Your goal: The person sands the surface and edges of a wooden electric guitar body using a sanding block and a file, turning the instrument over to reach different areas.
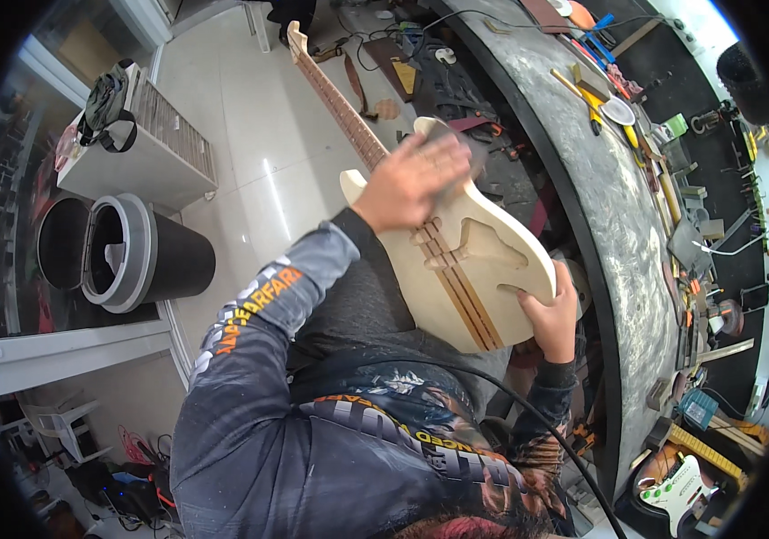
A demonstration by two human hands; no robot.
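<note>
Below us, an unfinished pale wood guitar body (470,260) w/ neck rests tilted across our lap, beside the curved work surface (614,211). Left hand (413,180) presses flat on its upper horn, maybe over a sanding pad; right hand (551,319) fingers grip the lower edge. If that grip loosens, the body could slide toward the floor

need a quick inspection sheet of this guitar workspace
surface: grey workbench, curved dark edge
job's things: unfinished guitar body with striped centre, neck pointing away
clutter: hand tools strewn along the bench
hands: left hand flat on the body, something grey under the fingers; right hand gripping its lower edge
cables: black cable across the lap
surroundings: black bin, white finished guitar, tiled floor
</note>
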